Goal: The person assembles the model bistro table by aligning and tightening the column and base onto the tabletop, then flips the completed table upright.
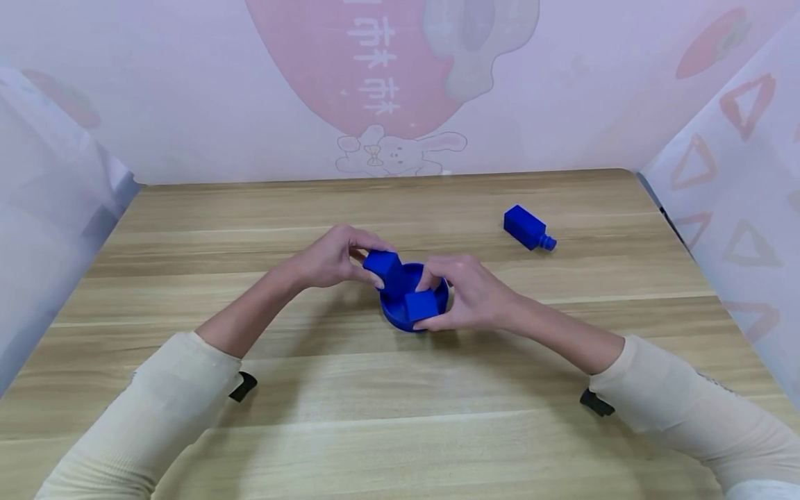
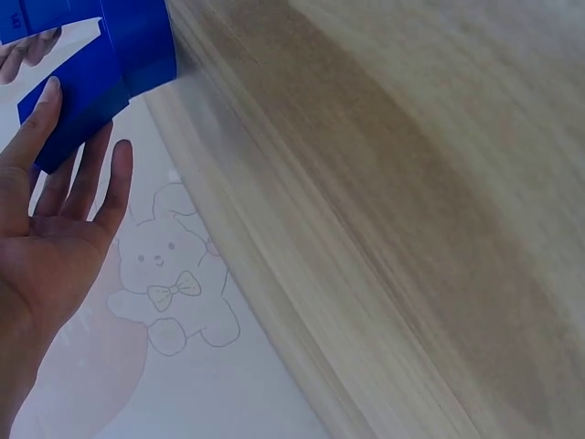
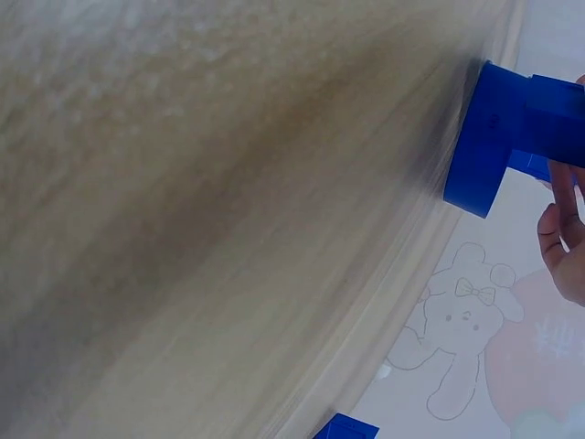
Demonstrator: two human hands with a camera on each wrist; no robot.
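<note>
A round, shallow blue dish (image 1: 394,317) stands on the table between the two hands. The left hand (image 1: 331,258) pinches a rectangular blue block (image 1: 382,265) between thumb and fingers; this block leans to the left, its lower end inside the dish. On the right, the right hand (image 1: 476,295) grips a second blue block (image 1: 421,305) by its sides, also at the dish. In the left wrist view the tilted block (image 2: 78,105) rises from the dish wall (image 2: 146,50). The lower ends of both blocks are hidden by the dish (image 3: 483,142) in the right wrist view.
A blue bottle-shaped piece (image 1: 525,228) with a narrow ridged neck lies on its side at the back right. The wooden table (image 1: 400,403) ends at a printed cloth backdrop (image 1: 206,90), with cloth walls on both sides.
</note>
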